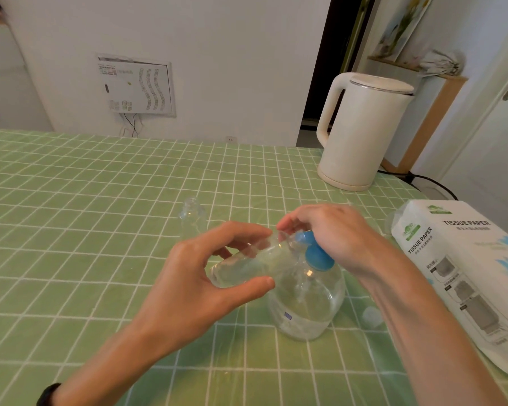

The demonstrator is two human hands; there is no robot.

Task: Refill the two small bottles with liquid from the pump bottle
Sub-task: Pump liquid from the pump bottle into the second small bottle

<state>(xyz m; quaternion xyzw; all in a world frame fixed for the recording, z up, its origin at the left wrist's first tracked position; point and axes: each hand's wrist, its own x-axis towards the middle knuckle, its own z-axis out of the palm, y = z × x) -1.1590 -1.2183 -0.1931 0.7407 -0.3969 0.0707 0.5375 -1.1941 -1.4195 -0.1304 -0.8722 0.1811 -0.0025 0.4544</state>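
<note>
A clear pump bottle point(305, 306) with a blue pump head point(316, 254) stands on the green checked tablecloth, with a little liquid at its bottom. My right hand point(329, 232) rests on top of the pump head, fingers curled over its nozzle. My left hand point(200, 276) holds a small clear bottle point(247, 265) tilted almost flat, its mouth up against the nozzle. A second small clear bottle point(192, 218) stands upright and uncapped behind my left hand. A small pale cap point(371, 316) lies right of the pump bottle.
A white electric kettle point(361, 133) stands at the back right, its black cord trailing off the table edge. A white pack of tissue paper point(464, 259) lies along the right edge. The tablecloth point(85, 215) stretches to the left.
</note>
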